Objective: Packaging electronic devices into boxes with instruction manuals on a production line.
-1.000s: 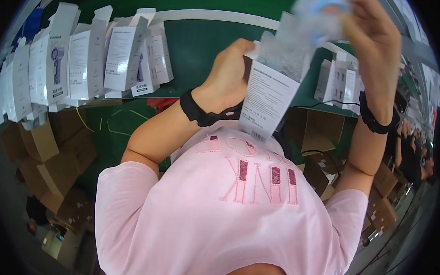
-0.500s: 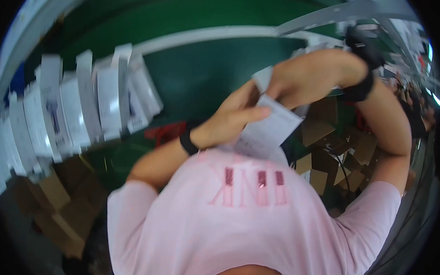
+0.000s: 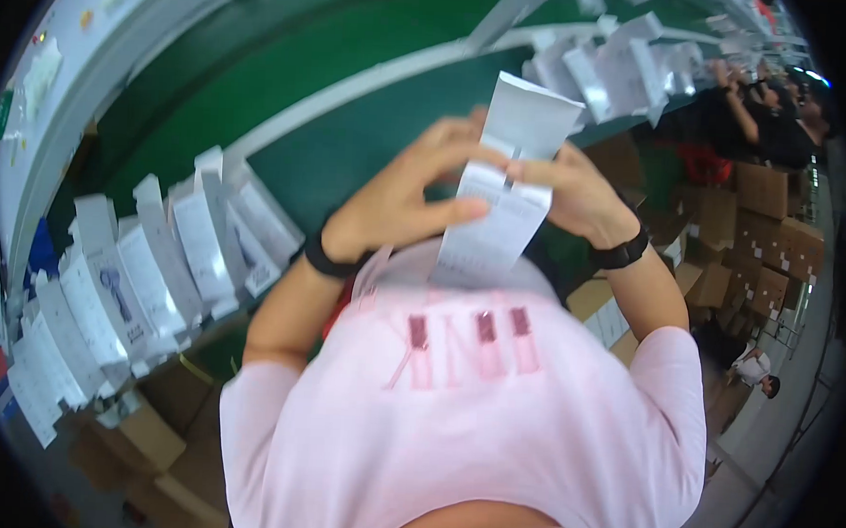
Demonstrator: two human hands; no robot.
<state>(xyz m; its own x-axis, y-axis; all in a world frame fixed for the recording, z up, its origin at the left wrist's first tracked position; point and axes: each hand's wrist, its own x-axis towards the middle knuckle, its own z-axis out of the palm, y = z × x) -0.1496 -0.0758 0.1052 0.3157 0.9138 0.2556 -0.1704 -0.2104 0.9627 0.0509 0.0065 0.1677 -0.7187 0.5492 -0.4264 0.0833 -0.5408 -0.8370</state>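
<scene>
In front of my chest, both hands hold a small white carton (image 3: 495,225) with fine print on its front. Its broad white flap (image 3: 528,122) stands raised at the far end. My left hand (image 3: 402,195) grips the carton's left side, its thumb lying across the front and its fingers reaching toward the base of the flap. From the right, my right hand (image 3: 582,197) closes on the edge where flap and carton meet, index finger across the front. A small dark gap shows between the fingertips there. Whatever is inside the carton is hidden.
A row of white cartons with raised flaps (image 3: 130,280) lines the green bench (image 3: 305,160) on the left. More white cartons (image 3: 606,74) stand at the far right. Brown cardboard boxes (image 3: 760,217) are stacked at right. Other people (image 3: 769,114) work beyond them.
My right hand has come down from the far side of the carton to its right edge. The carton's flap now shows fully raised. The view has shifted, revealing more cartons at the right.
</scene>
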